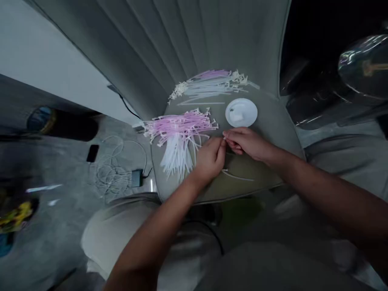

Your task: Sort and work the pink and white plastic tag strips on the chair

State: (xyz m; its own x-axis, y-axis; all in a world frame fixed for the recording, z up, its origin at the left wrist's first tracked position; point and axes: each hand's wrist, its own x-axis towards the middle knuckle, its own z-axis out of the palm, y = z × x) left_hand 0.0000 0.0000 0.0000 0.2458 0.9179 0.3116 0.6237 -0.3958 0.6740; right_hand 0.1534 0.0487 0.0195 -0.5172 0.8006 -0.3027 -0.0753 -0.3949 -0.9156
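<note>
Left fingers [221, 148] and right fingers [229, 140] narrowly pinching a small white plastic tie [224, 138] between them, its long axis unclear; pink-and-white tie pile [178, 133] just left of the fingers, nearer the left hand [208, 161].

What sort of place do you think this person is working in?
Probably an informal home workspace, not a factory: plastic strips lie heaped on an upholstered chair, and a coiled cable sits on the bare concrete floor.
</note>
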